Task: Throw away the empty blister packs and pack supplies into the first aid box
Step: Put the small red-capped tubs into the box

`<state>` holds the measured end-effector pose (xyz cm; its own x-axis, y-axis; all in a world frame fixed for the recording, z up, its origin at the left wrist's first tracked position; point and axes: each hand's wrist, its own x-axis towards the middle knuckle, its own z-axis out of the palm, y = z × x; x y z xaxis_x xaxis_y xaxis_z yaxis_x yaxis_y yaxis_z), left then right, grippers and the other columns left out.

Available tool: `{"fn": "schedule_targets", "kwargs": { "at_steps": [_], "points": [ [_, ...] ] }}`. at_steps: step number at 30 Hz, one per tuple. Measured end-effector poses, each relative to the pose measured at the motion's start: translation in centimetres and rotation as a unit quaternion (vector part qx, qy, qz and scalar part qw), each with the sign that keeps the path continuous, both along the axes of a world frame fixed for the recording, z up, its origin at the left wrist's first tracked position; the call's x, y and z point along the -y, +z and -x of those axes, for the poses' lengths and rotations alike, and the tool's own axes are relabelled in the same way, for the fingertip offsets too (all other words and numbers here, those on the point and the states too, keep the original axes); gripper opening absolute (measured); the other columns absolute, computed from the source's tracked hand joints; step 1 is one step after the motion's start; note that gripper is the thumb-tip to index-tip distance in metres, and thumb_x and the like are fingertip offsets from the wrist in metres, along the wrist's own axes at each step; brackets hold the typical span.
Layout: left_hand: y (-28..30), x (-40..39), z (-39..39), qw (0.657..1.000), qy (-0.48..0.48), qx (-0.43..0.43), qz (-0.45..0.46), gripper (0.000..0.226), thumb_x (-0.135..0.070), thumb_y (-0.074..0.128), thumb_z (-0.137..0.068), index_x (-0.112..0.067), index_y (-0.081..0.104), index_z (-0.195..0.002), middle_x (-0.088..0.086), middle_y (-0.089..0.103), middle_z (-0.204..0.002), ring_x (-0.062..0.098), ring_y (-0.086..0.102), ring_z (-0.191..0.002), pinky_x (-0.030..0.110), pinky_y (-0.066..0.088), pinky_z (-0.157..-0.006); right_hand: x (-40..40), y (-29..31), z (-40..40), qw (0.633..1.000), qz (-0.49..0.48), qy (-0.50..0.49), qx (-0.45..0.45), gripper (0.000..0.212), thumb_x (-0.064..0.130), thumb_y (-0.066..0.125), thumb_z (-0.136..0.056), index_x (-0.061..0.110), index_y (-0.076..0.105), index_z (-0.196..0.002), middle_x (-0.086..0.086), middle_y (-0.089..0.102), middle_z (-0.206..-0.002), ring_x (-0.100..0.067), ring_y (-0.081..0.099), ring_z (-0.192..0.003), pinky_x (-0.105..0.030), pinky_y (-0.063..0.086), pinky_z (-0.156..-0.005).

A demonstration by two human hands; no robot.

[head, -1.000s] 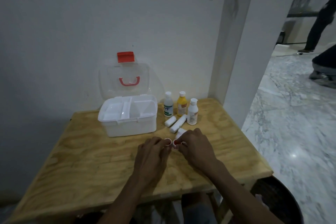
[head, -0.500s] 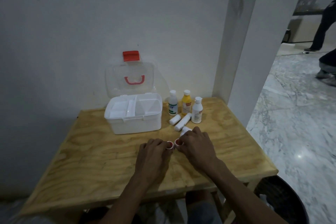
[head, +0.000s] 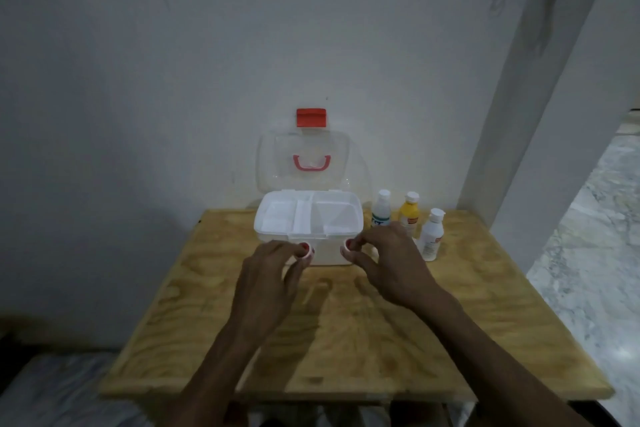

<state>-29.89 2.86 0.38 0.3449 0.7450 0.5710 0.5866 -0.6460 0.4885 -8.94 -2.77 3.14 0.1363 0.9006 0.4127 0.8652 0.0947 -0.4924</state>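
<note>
White first aid box point(head: 308, 239) open, tray compartments bare; hands point(head: 266, 274) holding small rolls point(head: 304, 251).

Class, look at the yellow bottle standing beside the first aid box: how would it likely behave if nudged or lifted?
The yellow bottle stands tall and narrow, so a sideways nudge would probably tip it. Once down, its round body would likely roll. It looks plastic, so probably rigid and not fragile.

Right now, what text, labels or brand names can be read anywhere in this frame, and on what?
Nothing can be read for certain.
Clear bottle: teal label, large letters half hidden by the right hand, unreadable.
Yellow bottle: red-banded label, blurred.
White bottle: red-banded label, too small.
First aid box: no print visible.
</note>
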Motion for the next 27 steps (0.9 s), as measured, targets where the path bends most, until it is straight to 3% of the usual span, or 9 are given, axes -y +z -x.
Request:
{"fn": "schedule_targets", "kwargs": {
  "at_steps": [5, 8, 11, 14, 20, 27],
  "points": [
    [4.0, -6.7, 1.9, 0.998, 0.064, -0.002, -0.009, 0.022, -0.036, 0.064, -0.091, -0.019, 0.074, -0.101, 0.002, 0.073, -0.103, 0.022, 0.065, -0.093, 0.039, 0.052, -0.082, -7.4, 3.4, 2.3, 0.999, -0.01, 0.032, 0.014, 0.021, 0.046, 0.062, -0.09, 0.027, 0.071, -0.086, 0.005, 0.072, -0.099, -0.02, 0.052, -0.098, -0.043, 0.046, -0.084],
    [4.9, -10.4, 2.0, 0.993, 0.09, -0.07, 0.041, 0.031, -0.043, 0.058, -0.092, -0.021, 0.072, -0.108, 0.003, 0.072, -0.11, 0.024, 0.064, -0.098, 0.045, 0.054, -0.084, -11.0, 4.4, 3.8, 0.999, 0.001, 0.035, 0.032, 0.023, 0.042, 0.064, -0.09, 0.022, 0.074, -0.096, 0.002, 0.071, -0.106, -0.02, 0.054, -0.103, -0.033, 0.042, -0.08],
    [5.0, -12.8, 1.3, 0.988, 0.094, -0.111, 0.057, 0.03, -0.041, 0.058, -0.093, -0.021, 0.072, -0.111, 0.004, 0.073, -0.111, 0.024, 0.067, -0.096, 0.042, 0.055, -0.082, -14.4, 4.1, 4.7, 0.997, 0.003, 0.045, 0.06, 0.023, 0.036, 0.068, -0.089, 0.017, 0.076, -0.1, 0.0, 0.074, -0.106, -0.018, 0.062, -0.097, -0.03, 0.047, -0.079],
    [4.6, -14.4, 0.5, 0.985, 0.086, -0.132, 0.069, 0.028, -0.037, 0.063, -0.091, -0.02, 0.073, -0.112, 0.004, 0.074, -0.11, 0.022, 0.069, -0.093, 0.039, 0.057, -0.081, -17.1, 3.1, 5.2, 0.995, 0.03, 0.046, 0.089, 0.021, 0.035, 0.07, -0.087, 0.019, 0.076, -0.101, -0.001, 0.075, -0.101, -0.018, 0.063, -0.089, -0.039, 0.056, -0.082],
    [3.4, -16.6, -0.2, 0.981, 0.091, -0.15, 0.087, 0.019, -0.025, 0.073, -0.085, -0.019, 0.077, -0.103, 0.007, 0.074, -0.101, 0.021, 0.068, -0.08, 0.034, 0.058, -0.072, -19.7, 2.0, 5.1, 0.99, 0.084, 0.063, 0.097, 0.023, 0.036, 0.07, -0.086, 0.02, 0.076, -0.102, -0.001, 0.075, -0.1, -0.017, 0.064, -0.076, -0.039, 0.058, -0.079],
    [2.1, -17.8, -0.3, 0.977, 0.087, -0.175, 0.087, 0.02, -0.026, 0.076, -0.082, -0.023, 0.077, -0.102, 0.003, 0.073, -0.097, 0.017, 0.062, -0.081, 0.035, 0.058, -0.07, -20.9, 1.2, 5.1, 0.985, 0.125, 0.069, 0.095, 0.023, 0.033, 0.072, -0.085, 0.018, 0.077, -0.103, -0.002, 0.076, -0.1, -0.019, 0.066, -0.086, -0.04, 0.056, -0.087]
  ]
}}
